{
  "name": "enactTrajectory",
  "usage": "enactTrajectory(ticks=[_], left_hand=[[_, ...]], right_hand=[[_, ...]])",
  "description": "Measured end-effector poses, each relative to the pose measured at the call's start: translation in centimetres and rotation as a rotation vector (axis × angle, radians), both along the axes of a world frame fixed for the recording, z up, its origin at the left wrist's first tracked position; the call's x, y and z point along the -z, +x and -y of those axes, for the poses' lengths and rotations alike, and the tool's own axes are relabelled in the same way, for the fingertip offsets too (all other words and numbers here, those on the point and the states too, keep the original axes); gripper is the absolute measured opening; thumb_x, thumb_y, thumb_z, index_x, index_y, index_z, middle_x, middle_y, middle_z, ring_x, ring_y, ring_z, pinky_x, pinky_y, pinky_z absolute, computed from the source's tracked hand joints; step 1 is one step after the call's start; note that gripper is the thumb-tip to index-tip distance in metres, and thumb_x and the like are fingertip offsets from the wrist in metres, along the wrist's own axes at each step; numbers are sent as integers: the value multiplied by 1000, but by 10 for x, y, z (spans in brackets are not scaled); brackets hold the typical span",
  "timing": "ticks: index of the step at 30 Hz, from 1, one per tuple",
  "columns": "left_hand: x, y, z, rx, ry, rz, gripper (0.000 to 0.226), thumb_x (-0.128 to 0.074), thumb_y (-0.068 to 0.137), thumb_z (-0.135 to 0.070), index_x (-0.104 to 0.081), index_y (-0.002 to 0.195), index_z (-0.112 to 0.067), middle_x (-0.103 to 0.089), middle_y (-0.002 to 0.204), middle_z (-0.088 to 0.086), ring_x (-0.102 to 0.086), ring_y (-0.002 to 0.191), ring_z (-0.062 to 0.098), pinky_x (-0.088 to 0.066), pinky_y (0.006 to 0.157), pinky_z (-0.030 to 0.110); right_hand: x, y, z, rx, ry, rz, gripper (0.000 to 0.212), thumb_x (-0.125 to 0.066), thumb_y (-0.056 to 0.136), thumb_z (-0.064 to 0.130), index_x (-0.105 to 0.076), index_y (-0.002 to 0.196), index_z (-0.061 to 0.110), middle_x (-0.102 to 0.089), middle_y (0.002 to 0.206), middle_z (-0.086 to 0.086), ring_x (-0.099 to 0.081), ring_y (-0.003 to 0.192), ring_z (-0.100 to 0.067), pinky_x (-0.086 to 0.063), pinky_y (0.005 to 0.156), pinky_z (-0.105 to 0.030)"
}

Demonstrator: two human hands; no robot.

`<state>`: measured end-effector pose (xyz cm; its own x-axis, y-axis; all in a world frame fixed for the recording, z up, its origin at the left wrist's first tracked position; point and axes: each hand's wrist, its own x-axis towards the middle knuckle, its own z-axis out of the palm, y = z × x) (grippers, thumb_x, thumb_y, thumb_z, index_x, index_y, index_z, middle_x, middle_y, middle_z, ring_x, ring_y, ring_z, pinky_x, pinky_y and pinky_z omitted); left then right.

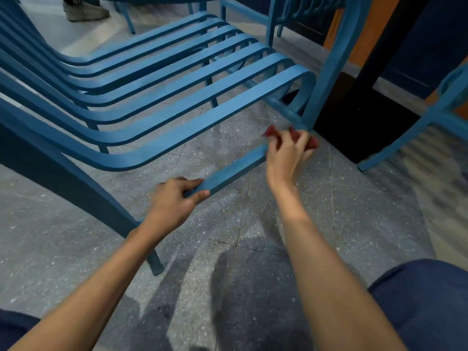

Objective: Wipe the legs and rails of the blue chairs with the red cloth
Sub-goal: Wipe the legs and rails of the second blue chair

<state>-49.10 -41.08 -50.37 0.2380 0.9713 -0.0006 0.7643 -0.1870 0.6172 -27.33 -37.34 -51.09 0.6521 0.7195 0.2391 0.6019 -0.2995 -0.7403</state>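
Blue slatted metal chair (177, 97) is standing on the speckled floor (253, 224). It's looking rigid and fairly heavy, so it's likely not shifting under wiping pressure. Low side rail (235, 168) is running between the hands: stiff, smooth paint, good for bracing. Left hand (174, 201) is gripping the rail's near end, fingers curled round it. Right hand (286, 155) is clutching the red cloth (312, 143), bunched up at the rail's far end by the leg (326, 72). Cloth is looking soft and light, and contact is blurred.
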Motion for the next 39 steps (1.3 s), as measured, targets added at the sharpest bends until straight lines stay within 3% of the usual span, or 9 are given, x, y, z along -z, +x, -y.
enactTrajectory(ticks=[4,12,17,20,24,29,33,36,39], left_hand=[[-3,0,1,-6,-21,2,42,-65,87,-37,-62,125,-18,-66,102,2,-58,81,15,-36,61,20],[-8,-10,10,49,24,-44,53,-70,82,-38,-58,130,-20,-67,109,6,-61,92,20,-45,79,28],[-7,-19,32,-3,92,-166,44,-70,84,-28,-59,124,-15,-63,105,8,-59,91,25,-53,80,44],[-5,-14,36,-70,127,-133,38,-67,85,-14,-60,122,-14,-61,102,11,-59,90,29,-52,80,43],[1,-13,37,-132,150,-117,33,-68,84,-13,-63,117,-12,-61,98,11,-59,86,30,-51,76,42],[4,-14,38,-160,160,-114,33,-68,84,-18,-63,116,-15,-61,97,9,-60,84,30,-51,74,43],[3,-14,39,-177,146,-88,34,-68,85,-21,-62,118,-15,-61,100,7,-60,85,28,-53,76,45],[2,-12,40,-204,143,-76,34,-67,86,-20,-62,119,-14,-62,102,7,-60,87,28,-52,77,43],[2,-11,41,-214,140,-90,34,-66,86,-20,-62,119,-14,-61,101,8,-60,87,28,-50,75,40]], right_hand=[[17,-48,37,-242,11,86,27,-53,95,35,-65,118,24,-41,140,-1,-32,126,-28,-28,90,-18],[19,-52,49,-550,69,268,22,-60,92,27,-71,108,18,-62,120,2,-51,106,-26,-50,82,-31],[-2,-28,15,-293,-70,250,27,-52,96,29,-67,115,18,-60,123,1,-46,109,-24,-46,83,-30],[-4,-43,24,-276,-130,294,29,-47,98,28,-65,119,19,-55,127,1,-41,115,-27,-32,79,-24],[5,-78,52,-466,-101,307,28,-49,97,27,-63,121,22,-54,125,3,-42,112,-25,-42,81,-27],[13,-87,75,-743,4,350,26,-55,92,20,-67,114,26,-59,113,6,-47,99,-21,-43,62,-25],[2,-55,48,-601,-84,308,25,-51,96,24,-66,117,22,-57,116,5,-39,99,-12,-41,70,-22],[-5,-52,35,-399,-141,265,26,-48,98,29,-67,114,20,-56,117,2,-44,107,-23,-48,76,-34],[-5,-74,43,-378,-167,279,27,-48,98,31,-65,116,20,-53,121,1,-42,113,-25,-48,81,-32]])
